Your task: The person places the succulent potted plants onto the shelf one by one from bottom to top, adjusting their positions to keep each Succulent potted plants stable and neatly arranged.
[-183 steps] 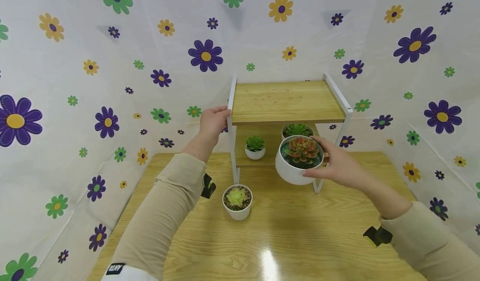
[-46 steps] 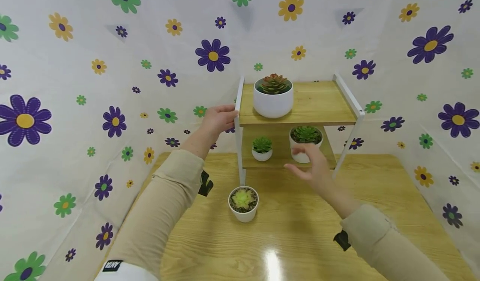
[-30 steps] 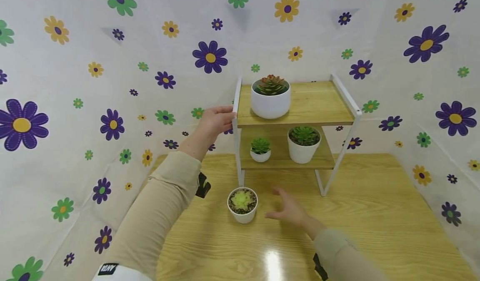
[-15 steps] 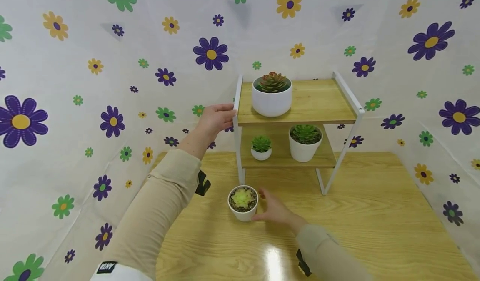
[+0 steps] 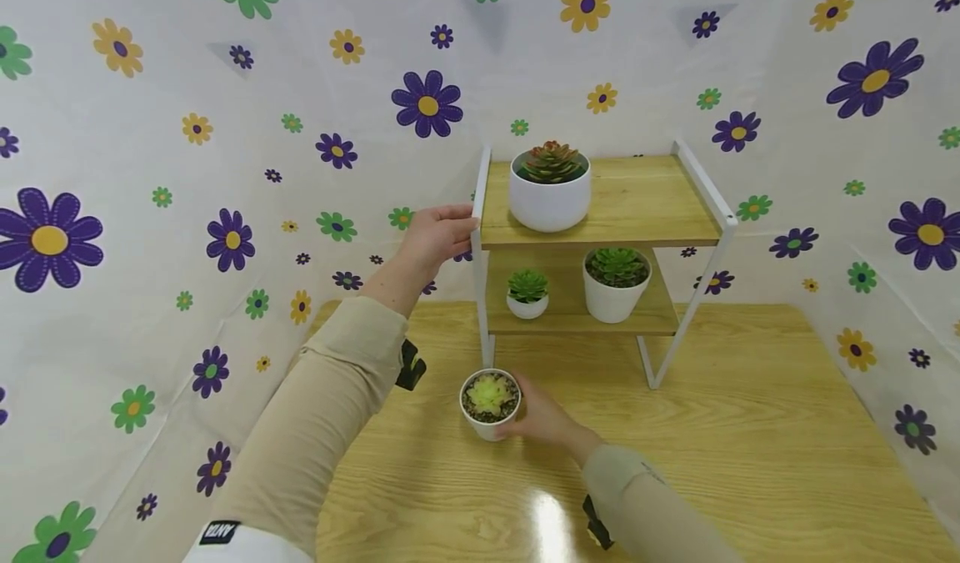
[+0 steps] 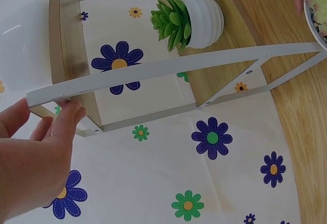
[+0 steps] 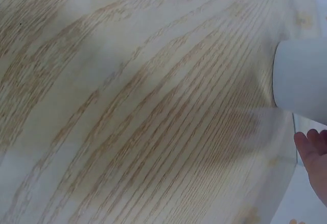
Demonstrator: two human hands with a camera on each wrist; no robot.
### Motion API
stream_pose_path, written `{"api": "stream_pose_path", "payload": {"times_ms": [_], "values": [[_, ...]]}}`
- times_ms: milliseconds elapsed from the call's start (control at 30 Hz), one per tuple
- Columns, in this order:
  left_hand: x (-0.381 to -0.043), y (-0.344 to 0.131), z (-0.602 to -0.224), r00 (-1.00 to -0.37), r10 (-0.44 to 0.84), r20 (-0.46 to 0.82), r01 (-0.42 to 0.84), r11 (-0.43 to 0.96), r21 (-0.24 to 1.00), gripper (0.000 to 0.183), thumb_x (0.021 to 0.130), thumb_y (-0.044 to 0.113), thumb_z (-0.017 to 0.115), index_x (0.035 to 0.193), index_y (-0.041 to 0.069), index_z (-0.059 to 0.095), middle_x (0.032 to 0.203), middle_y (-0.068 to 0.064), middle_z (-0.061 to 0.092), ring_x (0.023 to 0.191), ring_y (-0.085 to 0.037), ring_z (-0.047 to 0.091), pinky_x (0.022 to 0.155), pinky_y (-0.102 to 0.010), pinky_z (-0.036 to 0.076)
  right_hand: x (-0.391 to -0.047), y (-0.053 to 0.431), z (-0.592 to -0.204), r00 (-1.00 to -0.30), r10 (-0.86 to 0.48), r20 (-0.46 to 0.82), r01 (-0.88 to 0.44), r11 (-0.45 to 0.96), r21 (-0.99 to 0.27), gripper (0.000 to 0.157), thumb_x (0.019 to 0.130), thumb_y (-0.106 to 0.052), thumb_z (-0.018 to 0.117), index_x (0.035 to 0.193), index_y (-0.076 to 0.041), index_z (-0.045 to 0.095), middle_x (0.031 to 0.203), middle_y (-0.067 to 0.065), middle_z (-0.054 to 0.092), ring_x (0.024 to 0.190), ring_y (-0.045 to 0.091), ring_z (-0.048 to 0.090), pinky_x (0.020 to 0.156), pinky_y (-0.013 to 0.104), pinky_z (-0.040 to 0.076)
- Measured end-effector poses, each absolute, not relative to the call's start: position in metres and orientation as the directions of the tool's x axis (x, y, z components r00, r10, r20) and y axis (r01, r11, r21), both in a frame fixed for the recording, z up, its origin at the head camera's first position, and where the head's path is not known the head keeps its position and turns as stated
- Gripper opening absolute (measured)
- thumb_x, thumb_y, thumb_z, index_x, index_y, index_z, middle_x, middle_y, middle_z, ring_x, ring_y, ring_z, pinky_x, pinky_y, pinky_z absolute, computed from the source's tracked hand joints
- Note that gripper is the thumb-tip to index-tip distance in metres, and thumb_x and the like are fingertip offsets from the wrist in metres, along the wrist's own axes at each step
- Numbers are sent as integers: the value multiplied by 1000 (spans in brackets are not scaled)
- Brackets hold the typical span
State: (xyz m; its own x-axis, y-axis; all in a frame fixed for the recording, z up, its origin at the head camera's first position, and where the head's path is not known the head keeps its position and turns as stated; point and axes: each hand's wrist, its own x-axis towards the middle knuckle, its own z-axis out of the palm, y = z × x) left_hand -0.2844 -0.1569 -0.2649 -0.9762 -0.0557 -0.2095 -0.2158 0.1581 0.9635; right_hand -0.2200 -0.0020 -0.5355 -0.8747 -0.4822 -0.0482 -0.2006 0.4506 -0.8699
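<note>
My left hand (image 5: 435, 238) holds the white metal frame (image 6: 153, 69) of a two-tier wooden shelf (image 5: 630, 200) at its upper left corner, thumb and fingers on either side of the bar. Below, in front of the shelf's left leg, my right hand (image 5: 542, 413) grips a white pot with a pale yellow-green succulent (image 5: 489, 398) from the right. The thumb lies at its front and the fingers reach behind it. The pot stands upright on the table. In the right wrist view only part of a white pot (image 7: 301, 81) shows, with fingertips beside it.
A round white bowl with a reddish succulent (image 5: 551, 200) stands on the top board's left. On the lower board are a small green succulent (image 5: 527, 304) and a larger potted one (image 5: 615, 296). Wooden table (image 5: 750, 429); flower-print cloth (image 5: 315, 104) hangs around.
The reddish succulent went from my right hand to the top board. That hand then came down, moved left and closed round the yellow-green succulent's pot. My left hand stayed on the frame.
</note>
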Motion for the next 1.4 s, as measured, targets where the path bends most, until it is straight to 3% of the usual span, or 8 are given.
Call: {"api": "stream_pose_path", "payload": {"times_ms": [133,400,700,1067,1400], "values": [[-284,-155,-264,-974,-68,-216,-224,171,959,42,95,15,55,136,9,48,136,-8,51,122,-21,54,103,-31,44,-221,-5,-536,-871,-490,-37,-216,450,-866,103,69,-22,83,144,8,19,145,29,32,132,45,34,109,58,28],[-283,-156,-263,-974,-78,-215,-226,180,957,41,95,14,54,135,9,49,136,-8,52,123,-21,54,103,-32,43,-223,-9,-539,-876,-482,-7,-230,430,-873,101,66,-19,84,141,10,23,137,27,41,125,43,43,104,55,36],[-282,-157,-264,-973,-86,-214,-227,192,955,41,95,16,54,135,10,49,135,-7,52,123,-20,54,103,-32,43,-219,2,-534,-891,-452,-29,-200,449,-871,102,65,-18,85,141,10,24,138,27,41,125,43,43,104,56,35],[-282,-156,-264,-975,-84,-205,-218,189,958,39,95,17,55,133,9,51,135,-7,53,122,-21,54,104,-32,43,-211,28,-529,-876,-478,62,-283,407,-868,99,66,-33,84,136,11,30,129,29,47,117,45,48,97,57,40],[-284,-157,-265,-975,-79,-206,-217,176,960,39,94,16,55,133,8,51,135,-8,53,122,-20,54,103,-32,43,-204,48,-517,-919,-392,-39,-174,494,-852,98,62,-20,87,138,7,32,133,23,46,121,40,48,99,54,41]]}}
